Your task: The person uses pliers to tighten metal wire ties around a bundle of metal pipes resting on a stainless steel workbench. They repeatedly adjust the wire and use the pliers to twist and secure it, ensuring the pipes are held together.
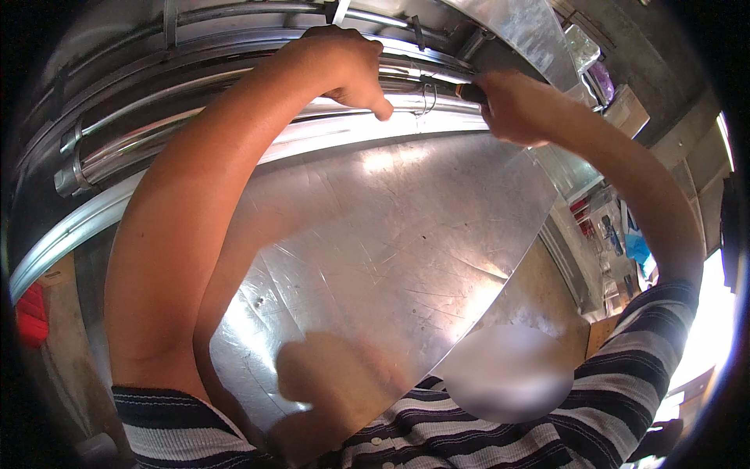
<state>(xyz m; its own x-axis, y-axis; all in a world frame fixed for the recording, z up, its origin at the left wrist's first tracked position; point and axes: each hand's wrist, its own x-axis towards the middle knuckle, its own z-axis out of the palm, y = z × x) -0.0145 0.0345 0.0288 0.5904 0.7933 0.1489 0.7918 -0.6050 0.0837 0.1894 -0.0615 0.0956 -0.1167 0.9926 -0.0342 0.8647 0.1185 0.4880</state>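
My left hand (350, 69) reaches over a bundle of shiny metal tubes (172, 137) at the far side of a sheet-metal surface. Its thumb and forefinger are spread apart, and the other fingers are partly hidden. To the right, my right hand (519, 108) is closed around a dark-handled tool (469, 92) with a brownish band. The tool points left along the tubes, and its kind is unclear. Between the hands, a thin wire loop (426, 103) goes around the tubes, close to the tool's tip.
The scratched metal sheet (375, 234) spreads between me and the tubes, reflecting light and my arms. A long pale metal profile (70, 227) curves along the left. Black rails (234, 12) run behind. At right are cluttered shelves (601, 227); a red object (31, 315) sits at lower left.
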